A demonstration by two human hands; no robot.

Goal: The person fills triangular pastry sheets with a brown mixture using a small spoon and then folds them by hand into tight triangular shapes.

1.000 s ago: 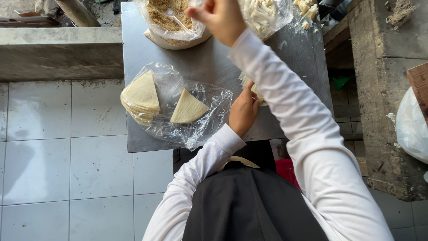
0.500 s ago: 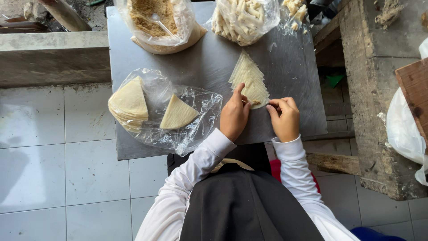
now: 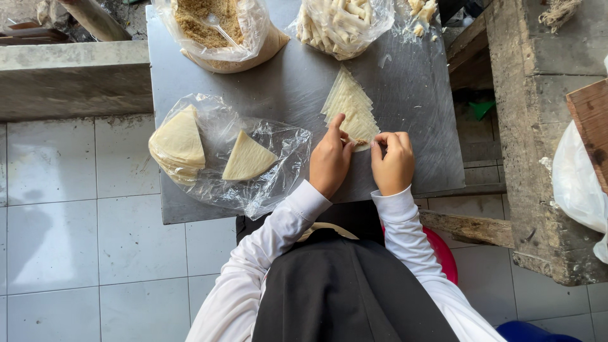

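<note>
A pale triangular pastry wrapper [image 3: 349, 105] lies flat on the grey metal table [image 3: 285, 88], its point facing away from me. My left hand [image 3: 329, 159] presses on its near left edge with the fingers. My right hand [image 3: 394, 159] pinches the near right corner, where a little filling shows between the two hands. Both hands rest at the table's front edge.
A clear plastic sheet [image 3: 278, 149] at the left holds a stack of triangular wrappers [image 3: 178, 144] and a smaller wedge [image 3: 248, 158]. At the back stand a bag of brown crumbs [image 3: 218, 28] and a bag of rolled sticks [image 3: 339, 22]. A wooden bench [image 3: 538, 126] stands at the right.
My right arm came back from the far bags and its hand now rests at the wrapper's near edge. Both hands have closed in on the near corner.
</note>
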